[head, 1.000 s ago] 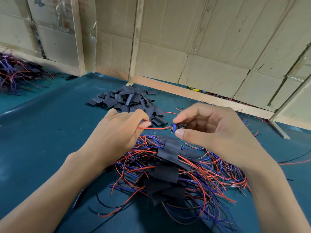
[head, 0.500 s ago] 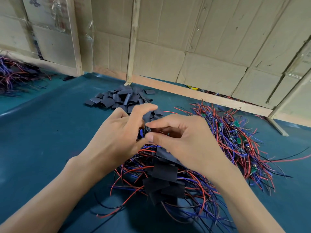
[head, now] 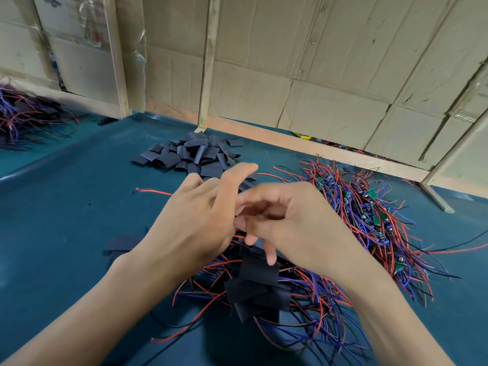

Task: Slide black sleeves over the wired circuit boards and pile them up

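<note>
The piece being worked lies hidden between the two hands above the sleeved pile; its long axis and heading cannot be told. The left hand and right hand meet fingertip to fingertip, blurred, their grip indeterminable. Loose black sleeves sit behind on the desk, bare wired boards to the right.

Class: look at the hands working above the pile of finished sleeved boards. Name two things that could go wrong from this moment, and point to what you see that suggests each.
1. The left hand and right hand meet directly over the finished pile; loose red and blue wires there could snag the fingers and likely drag pieces out.
2. The unsleeved boards lie close beside that pile with wires overlapping, so finished and unfinished pieces might get mixed.
</note>
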